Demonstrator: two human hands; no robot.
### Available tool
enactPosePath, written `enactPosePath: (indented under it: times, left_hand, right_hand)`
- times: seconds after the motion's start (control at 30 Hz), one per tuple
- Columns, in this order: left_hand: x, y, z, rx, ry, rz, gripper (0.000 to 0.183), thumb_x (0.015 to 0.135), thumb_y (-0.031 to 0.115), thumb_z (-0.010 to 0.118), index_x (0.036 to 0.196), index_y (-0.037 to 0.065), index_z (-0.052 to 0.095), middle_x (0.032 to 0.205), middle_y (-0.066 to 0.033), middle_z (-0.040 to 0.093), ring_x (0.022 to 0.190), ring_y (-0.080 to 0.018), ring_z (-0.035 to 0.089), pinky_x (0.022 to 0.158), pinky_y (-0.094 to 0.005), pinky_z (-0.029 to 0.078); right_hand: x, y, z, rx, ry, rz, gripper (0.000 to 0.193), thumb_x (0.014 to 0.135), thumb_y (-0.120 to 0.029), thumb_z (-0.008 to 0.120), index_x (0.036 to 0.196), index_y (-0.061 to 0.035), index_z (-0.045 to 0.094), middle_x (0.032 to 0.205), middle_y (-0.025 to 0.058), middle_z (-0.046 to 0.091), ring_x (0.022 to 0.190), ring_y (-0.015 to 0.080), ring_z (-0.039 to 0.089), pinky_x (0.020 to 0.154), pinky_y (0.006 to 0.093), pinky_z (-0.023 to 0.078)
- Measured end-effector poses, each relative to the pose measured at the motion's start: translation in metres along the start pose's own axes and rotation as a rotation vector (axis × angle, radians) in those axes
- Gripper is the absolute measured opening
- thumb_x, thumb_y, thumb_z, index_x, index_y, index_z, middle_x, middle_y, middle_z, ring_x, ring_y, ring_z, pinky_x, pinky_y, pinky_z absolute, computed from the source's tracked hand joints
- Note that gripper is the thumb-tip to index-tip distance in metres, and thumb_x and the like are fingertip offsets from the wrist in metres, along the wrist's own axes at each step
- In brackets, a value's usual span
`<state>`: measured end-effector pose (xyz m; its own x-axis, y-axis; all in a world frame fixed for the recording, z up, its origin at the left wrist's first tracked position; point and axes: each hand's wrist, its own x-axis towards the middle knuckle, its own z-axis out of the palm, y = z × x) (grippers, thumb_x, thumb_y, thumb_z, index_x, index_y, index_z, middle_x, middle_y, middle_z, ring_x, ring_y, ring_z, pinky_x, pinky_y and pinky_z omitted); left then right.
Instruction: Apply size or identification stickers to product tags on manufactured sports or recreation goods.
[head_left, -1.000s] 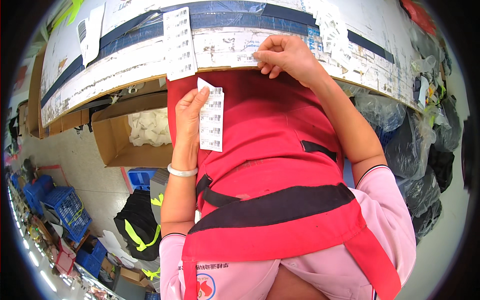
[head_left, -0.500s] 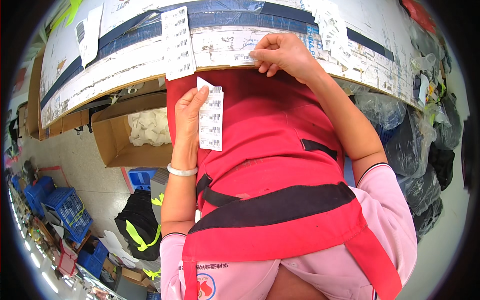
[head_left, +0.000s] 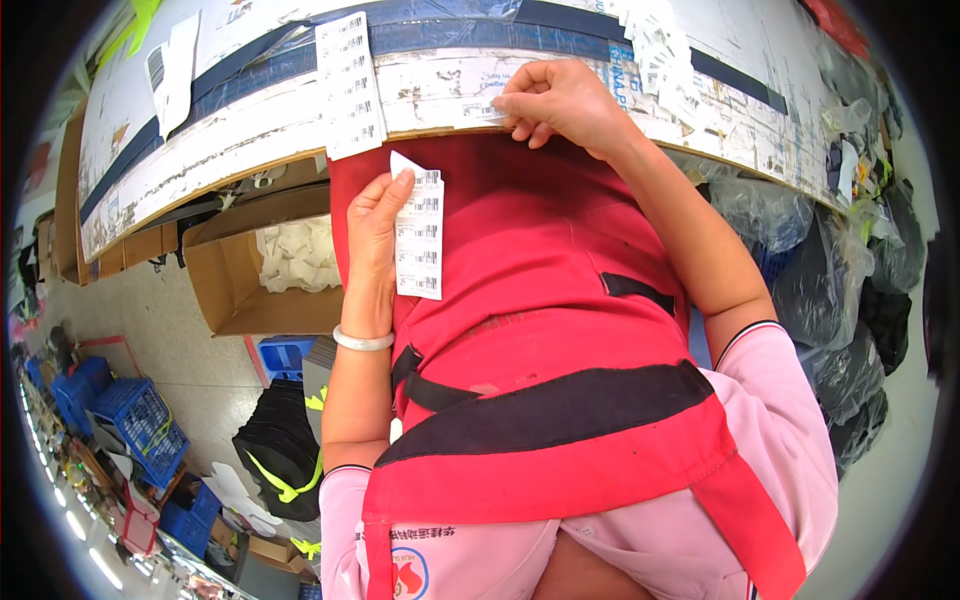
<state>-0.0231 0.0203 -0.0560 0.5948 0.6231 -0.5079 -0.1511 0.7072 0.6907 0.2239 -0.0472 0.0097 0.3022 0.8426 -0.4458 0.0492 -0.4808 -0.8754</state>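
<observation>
Between the thumb and fingers of my left hand (head_left: 374,225), a white strip of barcode labels (head_left: 420,247) hangs in front of my red apron (head_left: 520,260). Its top corner is folded into a point above the thumb. My right hand (head_left: 568,105) is at the table's near edge, thumb and forefinger pinched on the end of a small barcode label (head_left: 480,113). That label is at the tabletop surface; whether it is stuck there I cannot tell. Another strip of barcode labels (head_left: 348,85) lies on the white table (head_left: 430,90), its lower end at the edge.
More label sheets lie on the table, one pile (head_left: 660,65) at the right and a folded sheet (head_left: 177,75) at the left. Under the table is a cardboard box (head_left: 225,290) of crumpled white paper. Plastic bags (head_left: 815,290) crowd the right side; blue crates (head_left: 140,430) stand at lower left.
My right hand has shifted slightly left and away from me, still pinching the small label. My left hand holds its label strip almost unmoved.
</observation>
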Motion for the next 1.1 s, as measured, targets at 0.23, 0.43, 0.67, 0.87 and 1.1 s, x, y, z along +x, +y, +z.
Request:
enactPosePath:
  times: [0.23, 0.43, 0.67, 0.87, 1.1]
  left_hand:
    - [0.0, 0.001, 0.001, 0.026, 0.012, 0.003, 0.014, 0.089, 0.016, 0.068, 0.089, 0.002, 0.067, 0.077, -0.0024, 0.067, 0.06, -0.0055, 0.059, 0.053, -0.0191, 0.045]
    - [0.001, -0.002, 0.004, 0.057, -0.007, 0.003, 0.013, 0.089, 0.016, 0.066, 0.09, 0.003, 0.067, 0.077, -0.0015, 0.067, 0.061, -0.0049, 0.058, 0.054, -0.0187, 0.045]
    - [-0.013, 0.002, 0.009, 0.214, 0.033, 0.06, 0.012, 0.091, 0.012, 0.063, 0.095, 0.001, 0.067, 0.082, -0.0017, 0.068, 0.066, -0.0052, 0.06, 0.059, -0.0193, 0.046]
    - [-0.01, 0.006, 0.028, 0.207, -0.043, 0.03, 0.014, 0.09, 0.013, 0.065, 0.096, 0.0, 0.068, 0.082, -0.0039, 0.069, 0.066, -0.0064, 0.061, 0.06, -0.0198, 0.048]
    - [-0.015, 0.012, 0.039, 0.226, -0.07, 0.097, 0.012, 0.09, 0.008, 0.063, 0.098, 0.0, 0.068, 0.083, -0.0001, 0.067, 0.07, -0.0048, 0.058, 0.063, -0.0197, 0.045]
  right_hand:
    - [-0.003, -0.003, 0.007, -0.127, 0.039, -0.067, 0.017, 0.088, -0.017, 0.064, 0.086, 0.0002, 0.063, 0.071, 0.0061, 0.064, 0.061, 0.0105, 0.062, 0.052, 0.0212, 0.051]
    - [-0.014, 0.003, -0.006, 0.025, 0.017, -0.078, 0.017, 0.088, -0.017, 0.065, 0.088, 0.0004, 0.063, 0.074, 0.0064, 0.064, 0.062, 0.0101, 0.062, 0.051, 0.0211, 0.05]
    - [-0.069, 0.018, -0.086, 0.08, 0.297, -0.105, 0.016, 0.087, -0.017, 0.067, 0.088, -0.0015, 0.064, 0.073, 0.0038, 0.064, 0.06, 0.0082, 0.061, 0.052, 0.0199, 0.048]
    - [-0.079, 0.063, -0.156, -0.162, 0.661, 0.073, 0.02, 0.081, -0.02, 0.074, 0.079, -0.0035, 0.063, 0.069, 0.0022, 0.063, 0.057, 0.0063, 0.059, 0.051, 0.0193, 0.047]
    - [-0.076, 0.05, -0.136, -0.838, 0.824, 0.136, 0.03, 0.076, -0.028, 0.077, 0.078, -0.0032, 0.06, 0.068, 0.0106, 0.061, 0.063, 0.0183, 0.061, 0.059, 0.0297, 0.047]
